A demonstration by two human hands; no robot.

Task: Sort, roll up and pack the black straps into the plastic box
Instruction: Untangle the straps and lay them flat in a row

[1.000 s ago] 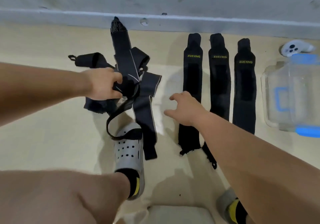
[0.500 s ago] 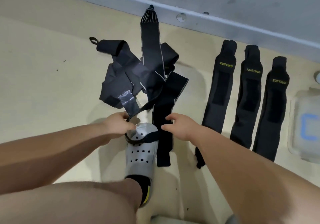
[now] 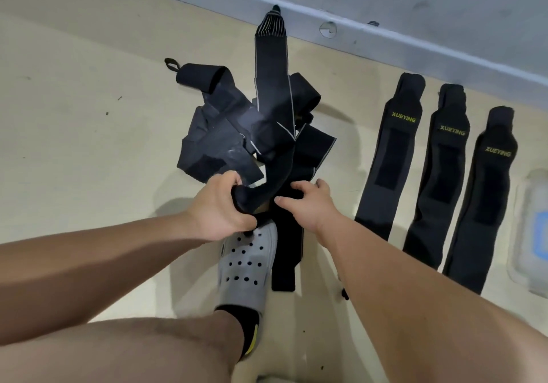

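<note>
Our left grip (image 3: 219, 207) clasped one strap's end (image 3: 267, 186) below the tangled pile (image 3: 219, 139) on the floor. Our right grip (image 3: 311, 204) touched a flat strap (image 3: 286, 252); we could not tell if it held. Three straps (image 3: 444, 175) marked XUEYING lay rightward, beside the plastic box (image 3: 533, 234).

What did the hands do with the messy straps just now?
The left hand let go of the middle of the tangled strap pile, came back toward the grey shoe and now grips the long strap's near end, lifting it off the shoe. The right hand came in and rests on the flat strap beside it. The three XUEYING straps and plastic box stayed put.
</note>
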